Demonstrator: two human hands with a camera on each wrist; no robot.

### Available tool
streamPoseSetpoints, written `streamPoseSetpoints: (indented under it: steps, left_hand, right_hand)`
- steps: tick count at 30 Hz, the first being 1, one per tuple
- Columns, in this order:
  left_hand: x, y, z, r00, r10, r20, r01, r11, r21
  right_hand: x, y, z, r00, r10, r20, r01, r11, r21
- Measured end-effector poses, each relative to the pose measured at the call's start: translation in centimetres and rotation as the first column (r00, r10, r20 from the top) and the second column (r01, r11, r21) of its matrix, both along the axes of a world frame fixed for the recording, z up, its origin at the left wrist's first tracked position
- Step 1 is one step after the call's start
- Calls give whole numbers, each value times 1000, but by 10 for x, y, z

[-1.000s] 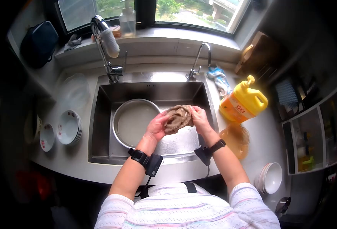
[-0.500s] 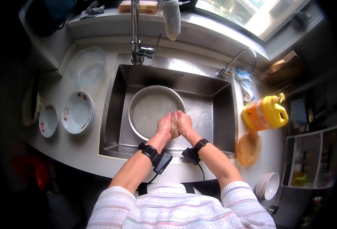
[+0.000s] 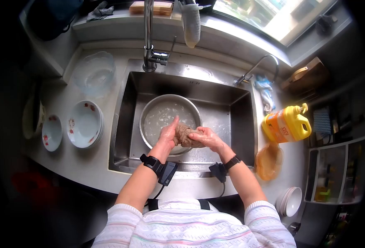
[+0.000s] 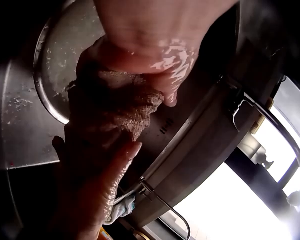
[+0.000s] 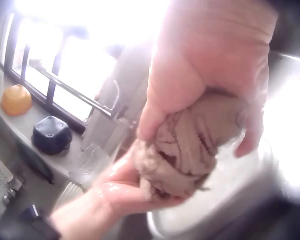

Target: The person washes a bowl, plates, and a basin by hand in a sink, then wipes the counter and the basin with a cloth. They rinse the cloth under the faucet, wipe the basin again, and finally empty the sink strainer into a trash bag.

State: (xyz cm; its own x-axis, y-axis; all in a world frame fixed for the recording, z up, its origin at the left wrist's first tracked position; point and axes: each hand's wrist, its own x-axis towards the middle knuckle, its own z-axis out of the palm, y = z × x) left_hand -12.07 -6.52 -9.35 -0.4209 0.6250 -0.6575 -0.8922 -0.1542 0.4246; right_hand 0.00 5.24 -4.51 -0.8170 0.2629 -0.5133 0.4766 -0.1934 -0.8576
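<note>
While your left hand [image 3: 168, 134] and right hand [image 3: 212, 139] grip a brown bundle [image 3: 184, 137], a basin [image 3: 141, 131] of water sits beneath

As the right wrist view shows, your right hand curls over the bundle from above, thumb on one side and a finger down the other. Your left hand cradles it from the opposite end, palm and fingers against it; some fingertips are hidden. The bundle is crumpled into folds between your two hands, over the near right part of the basin's rim; you cannot tell what it is made of. Wet shine covers both hands.

Just beyond your left hand, pale flecks or glints show on the water. The basin stands in the steel sink [image 3: 222, 124], whose bare floor lies right of your right hand. Well left of your left hand, a stack of flowered bowls [image 3: 83, 126] and a smaller bowl [image 3: 51, 134] rest on the counter [image 3: 87, 169], with a clear dish [image 3: 94, 76] behind. Well right of your right hand stand a yellow pump bottle [image 3: 288, 124] and, just nearer you, an amber dish [image 3: 270, 161]. Ahead of your left hand rises the large faucet [image 3: 148, 41].
</note>
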Motion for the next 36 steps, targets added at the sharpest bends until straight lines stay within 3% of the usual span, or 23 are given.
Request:
streamPoseSetpoints:
  steps: [3, 5, 6, 7, 9, 11, 13, 15, 17, 20, 21, 23, 24, 25, 26, 27, 28, 29, 30, 31, 33, 35, 36]
  left_hand:
    - [4, 7, -16, 998, -8, 65, -2, 989, 149]
    - [10, 17, -29, 999, 53, 2, -53, 997, 62]
    - [12, 20, -32, 992, 107, -62, -109, 994, -26]
    - [12, 17, -33, 992, 105, -65, -107, 994, -27]
    - [12, 11, -33, 998, -12, 67, -5, 969, 249]
    - [24, 12, -13, 998, 21, 60, -29, 989, 142]
    - [37, 13, 7, 996, 85, 29, -82, 994, -78]
    - [43, 21, -18, 994, 106, -35, -106, 994, 3]
    - [42, 21, -18, 996, 85, 38, -86, 996, 14]
    - [30, 10, -43, 992, 56, 112, -77, 980, 186]
    - [30, 6, -39, 998, -51, 29, 44, 978, 205]
    - [32, 10, -16, 996, 28, 86, -39, 992, 124]
    - [37, 13, 24, 997, -22, -80, 22, 1000, -5]
    - [31, 16, 28, 996, -24, -85, 24, 1000, -6]
    - [26, 18, 30, 999, -27, -47, 32, 994, 104]
    - [22, 21, 32, 1000, -30, -3, 30, 976, 213]
    - [11, 17, 48, 999, -5, -34, 11, 980, 200]
    - [2, 14, 54, 999, 0, -35, 8, 979, 203]
    - [-7, 11, 57, 999, -3, -41, 12, 976, 215]
    - [-14, 7, 58, 999, -8, -46, 19, 974, 225]
    - [-20, 5, 42, 999, -7, -53, 21, 964, 266]
    - [-21, 4, 31, 979, 1, -202, 49, 969, 244]
    - [-21, 1, 28, 987, 12, -159, 21, 978, 207]
  right_hand:
    - [-7, 18, -15, 983, -164, -82, 149, 974, -171]
    - [-16, 24, -33, 975, -215, -62, 206, 970, -128]
    - [-25, 14, -39, 956, -232, -181, 269, 937, 220]
    - [-34, 1, -43, 934, -207, -293, 339, 777, 531]
    - [-37, -51, 9, 932, 34, -360, 294, 510, 808]
    - [-36, -72, 19, 967, 156, -203, 134, 369, 920]
    - [-42, -45, -14, 995, 4, -95, 86, 377, 922]
    - [-41, -25, -29, 995, -87, -39, 77, 491, 868]
    - [-34, -30, -27, 995, -87, -42, 79, 468, 880]
    - [-31, -62, 3, 987, 82, -142, 105, 348, 931]
    - [-30, -70, 9, 973, 160, -167, 113, 299, 948]
    - [-32, -47, -5, 988, -3, -156, 146, 376, 915]
    - [-30, -28, -15, 991, -75, -106, 129, 456, 881]
    - [-27, -10, -30, 989, -142, -48, 118, 537, 836]
    - [-24, 6, -38, 990, -122, 65, 44, 725, 688]
    - [-18, 5, -32, 990, -122, 68, 42, 725, 687]
    - [-12, -1, -17, 978, -201, -54, 208, 951, 227]
    - [-6, -6, -2, 938, -325, -119, 276, 911, -307]
    - [1, -5, 9, 979, -190, -76, 146, 908, -393]
    - [7, -5, 17, 990, 34, -139, -68, 966, -251]
    - [11, -8, 31, 901, 427, -77, -432, 900, -65]
    - [15, 3, 13, 906, 417, -73, -420, 907, -36]
    - [18, 16, 10, 954, 299, -39, -299, 954, -15]
